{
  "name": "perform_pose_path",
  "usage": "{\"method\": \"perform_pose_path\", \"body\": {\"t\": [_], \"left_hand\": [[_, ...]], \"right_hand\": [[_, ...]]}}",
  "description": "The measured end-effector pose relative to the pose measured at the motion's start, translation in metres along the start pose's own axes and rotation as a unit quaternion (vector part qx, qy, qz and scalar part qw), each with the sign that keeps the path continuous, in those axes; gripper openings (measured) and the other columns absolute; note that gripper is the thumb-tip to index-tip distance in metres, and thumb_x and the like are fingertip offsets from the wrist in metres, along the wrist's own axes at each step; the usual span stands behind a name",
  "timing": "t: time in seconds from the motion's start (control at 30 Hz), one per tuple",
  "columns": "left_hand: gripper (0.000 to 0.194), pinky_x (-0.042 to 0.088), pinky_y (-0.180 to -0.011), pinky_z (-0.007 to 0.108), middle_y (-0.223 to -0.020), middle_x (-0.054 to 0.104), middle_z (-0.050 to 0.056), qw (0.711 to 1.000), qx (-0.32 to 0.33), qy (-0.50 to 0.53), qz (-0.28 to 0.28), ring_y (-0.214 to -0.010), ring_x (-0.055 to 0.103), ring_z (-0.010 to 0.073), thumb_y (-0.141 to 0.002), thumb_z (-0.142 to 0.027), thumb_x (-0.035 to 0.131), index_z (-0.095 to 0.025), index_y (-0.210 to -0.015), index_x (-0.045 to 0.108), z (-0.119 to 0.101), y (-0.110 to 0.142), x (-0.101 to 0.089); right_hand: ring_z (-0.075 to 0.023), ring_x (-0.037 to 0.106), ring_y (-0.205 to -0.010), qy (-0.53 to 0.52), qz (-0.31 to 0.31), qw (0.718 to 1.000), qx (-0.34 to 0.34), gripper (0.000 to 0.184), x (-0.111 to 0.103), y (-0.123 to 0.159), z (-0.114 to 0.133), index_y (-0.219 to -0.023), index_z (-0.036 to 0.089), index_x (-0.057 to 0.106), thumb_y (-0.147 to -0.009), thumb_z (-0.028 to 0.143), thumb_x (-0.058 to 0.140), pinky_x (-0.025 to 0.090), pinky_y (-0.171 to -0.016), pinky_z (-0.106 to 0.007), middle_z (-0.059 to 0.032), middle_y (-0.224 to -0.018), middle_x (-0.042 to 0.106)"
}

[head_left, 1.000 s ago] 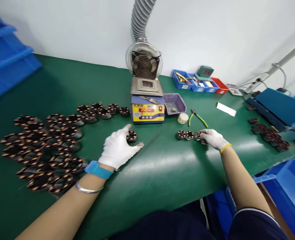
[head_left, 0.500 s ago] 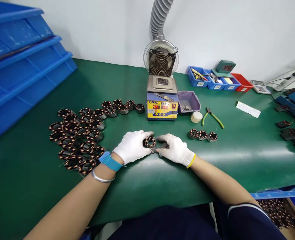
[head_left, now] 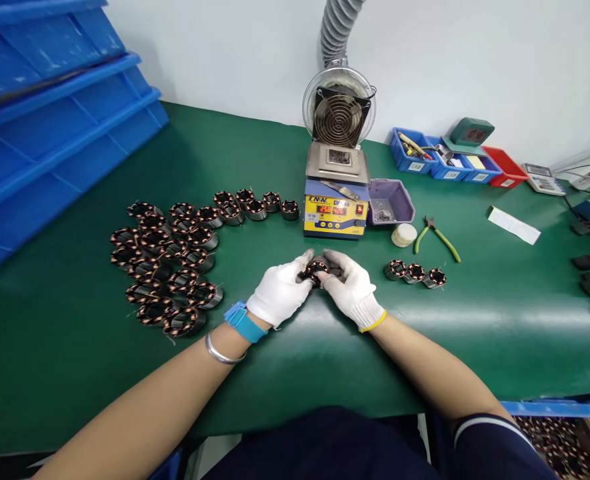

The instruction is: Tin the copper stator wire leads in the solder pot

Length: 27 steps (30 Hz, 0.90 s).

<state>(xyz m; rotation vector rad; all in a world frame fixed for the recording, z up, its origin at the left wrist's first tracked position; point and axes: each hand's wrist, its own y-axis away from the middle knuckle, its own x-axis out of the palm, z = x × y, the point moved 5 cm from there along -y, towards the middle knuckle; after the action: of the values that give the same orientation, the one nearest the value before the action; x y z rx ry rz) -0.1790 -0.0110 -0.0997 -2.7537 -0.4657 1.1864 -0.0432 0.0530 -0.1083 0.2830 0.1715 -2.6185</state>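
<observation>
Both my hands wear white gloves with darkened fingertips. Between them is a ring-shaped motor stator point(head_left: 317, 268) with copper windings, just in front of the solder pot point(head_left: 333, 217). My left hand point(head_left: 282, 288) grips its left side, fingers closed round it. From the other side my right hand point(head_left: 351, 285) has closed on the same stator, thumb across its near edge. The fingers hide part of the ring. Three stators point(head_left: 415, 273) stand in a short row to the right of my right hand. Many more stators point(head_left: 182, 281) are grouped to the left.
Behind the solder pot stands a fan point(head_left: 342, 119) with a grey duct hose point(head_left: 341, 27). A purple tray point(head_left: 403, 200), a round whitish tub point(head_left: 404, 235) and green-handled cutters point(head_left: 439, 240) lie right of it. Blue crates point(head_left: 69, 133) rise at left; small bins point(head_left: 415, 160) line the back.
My right hand has come in from beside the stator and now grips it together with my left. The camera view has shifted slightly, moving the whole bench in the picture.
</observation>
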Motion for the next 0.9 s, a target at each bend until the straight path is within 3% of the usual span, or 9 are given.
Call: {"method": "perform_pose_path", "body": {"t": [0.13,0.3,0.4,0.5,0.6,0.67,0.73,0.8,0.9], "left_hand": [[0.02,0.051,-0.067,0.028,-0.082,0.073,0.005,0.993,-0.051,0.068,0.081,-0.075,0.067,0.0204,-0.077,-0.036,0.059,-0.018,-0.081,0.066,0.001,0.0,-0.001],[0.025,0.04,-0.047,0.024,-0.055,0.059,-0.001,0.957,-0.099,0.238,0.133,-0.048,0.052,0.0118,-0.077,-0.042,0.06,-0.018,-0.069,0.059,-0.002,-0.001,-0.005],[0.025,0.03,-0.04,0.025,-0.041,0.047,-0.004,0.913,-0.132,0.347,0.172,-0.036,0.037,0.0098,-0.074,-0.04,0.062,-0.019,-0.063,0.056,-0.002,0.0,-0.019],[0.028,0.029,-0.041,0.027,-0.035,0.034,-0.005,0.878,-0.132,0.442,0.129,-0.033,0.029,0.0093,-0.073,-0.043,0.058,-0.021,-0.057,0.049,0.004,-0.003,-0.037],[0.029,0.034,-0.044,0.027,-0.046,0.048,-0.002,0.922,-0.107,0.373,0.012,-0.04,0.04,0.0113,-0.077,-0.047,0.053,-0.019,-0.068,0.055,0.009,-0.006,-0.045],[0.03,0.039,-0.05,0.026,-0.061,0.059,0.001,0.959,-0.077,0.273,-0.007,-0.052,0.05,0.0129,-0.077,-0.047,0.056,-0.017,-0.078,0.059,0.001,-0.005,-0.038],[0.028,0.041,-0.055,0.026,-0.064,0.059,0.001,0.979,-0.057,0.195,0.0,-0.059,0.051,0.0131,-0.077,-0.045,0.059,-0.017,-0.074,0.059,-0.01,-0.003,-0.03],[0.029,0.039,-0.053,0.025,-0.057,0.054,0.0,0.981,-0.065,0.181,0.019,-0.055,0.048,0.0121,-0.079,-0.042,0.057,-0.018,-0.063,0.055,-0.016,0.0,-0.028],[0.032,0.034,-0.043,0.025,-0.046,0.046,-0.002,0.959,-0.095,0.267,0.027,-0.041,0.039,0.0104,-0.081,-0.039,0.054,-0.019,-0.056,0.049,-0.012,0.001,-0.036]], "right_hand": [[-0.0169,0.066,-0.095,0.04,-0.028,0.998,-0.024,0.047,-0.006,0.001,0.004,-0.121,0.018,0.06,-0.075,0.027,0.066,0.056,-0.085,-0.029,-0.0077,-0.116,0.065],[-0.0167,0.067,-0.09,-0.019,-0.008,1.0,-0.001,0.047,-0.004,0.0,0.005,-0.12,0.018,0.059,-0.075,0.028,0.066,0.058,-0.079,-0.029,-0.0079,-0.112,0.067],[-0.0161,0.068,-0.089,-0.018,-0.011,1.0,0.0,0.047,-0.003,0.0,0.006,-0.119,0.019,0.059,-0.074,0.029,0.067,0.058,-0.078,-0.028,-0.0068,-0.111,0.068],[-0.0164,0.068,-0.087,-0.011,-0.027,1.0,0.0,0.047,-0.005,0.0,0.008,-0.118,0.018,0.06,-0.073,0.03,0.068,0.058,-0.079,-0.029,-0.0069,-0.107,0.069],[-0.0166,0.068,-0.083,-0.034,-0.031,0.999,0.004,0.047,-0.006,0.0,0.01,-0.116,0.017,0.06,-0.072,0.03,0.069,0.059,-0.073,-0.029,-0.0074,-0.104,0.07],[-0.016,0.068,-0.081,-0.036,-0.027,0.999,0.004,0.047,-0.006,0.001,0.011,-0.116,0.017,0.06,-0.072,0.029,0.068,0.059,-0.07,-0.028,-0.007,-0.104,0.07],[-0.0153,0.068,-0.082,-0.026,-0.018,0.999,-0.001,0.046,-0.004,0.002,0.012,-0.117,0.017,0.06,-0.073,0.028,0.068,0.059,-0.073,-0.027,-0.0067,-0.105,0.07],[-0.0147,0.068,-0.084,-0.016,-0.015,1.0,-0.007,0.046,-0.004,0.003,0.012,-0.117,0.017,0.06,-0.073,0.028,0.068,0.059,-0.076,-0.027,-0.0067,-0.105,0.07],[-0.0142,0.068,-0.079,-0.013,-0.029,0.999,-0.004,0.047,-0.005,0.001,0.011,-0.115,0.015,0.061,-0.072,0.031,0.07,0.059,-0.074,-0.027,-0.0068,-0.101,0.07]]}}
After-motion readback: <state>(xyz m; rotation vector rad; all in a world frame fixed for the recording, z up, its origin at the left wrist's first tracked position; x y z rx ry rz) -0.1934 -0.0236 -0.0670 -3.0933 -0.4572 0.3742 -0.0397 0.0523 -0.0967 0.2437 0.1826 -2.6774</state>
